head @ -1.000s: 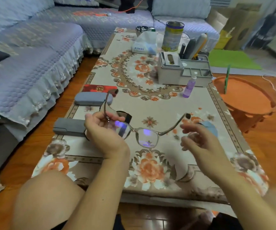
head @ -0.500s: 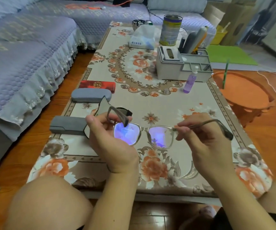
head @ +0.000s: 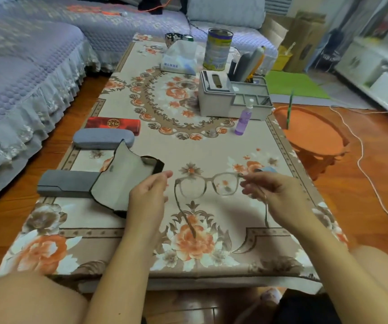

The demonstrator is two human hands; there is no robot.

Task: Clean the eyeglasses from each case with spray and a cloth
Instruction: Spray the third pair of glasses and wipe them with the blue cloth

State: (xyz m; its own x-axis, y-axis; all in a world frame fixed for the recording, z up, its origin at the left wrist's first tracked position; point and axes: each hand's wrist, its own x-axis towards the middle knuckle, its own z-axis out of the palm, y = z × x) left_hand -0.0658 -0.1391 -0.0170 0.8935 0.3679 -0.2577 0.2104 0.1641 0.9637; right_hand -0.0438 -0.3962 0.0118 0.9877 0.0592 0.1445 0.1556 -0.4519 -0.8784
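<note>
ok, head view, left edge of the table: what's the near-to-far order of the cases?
Grey box case with the open soft pouch at its right end → blue-grey hard case → red case.

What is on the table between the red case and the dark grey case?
In the head view, a rounded blue-grey case lies between the red case and the dark grey case, all three along the table's left edge.
</note>
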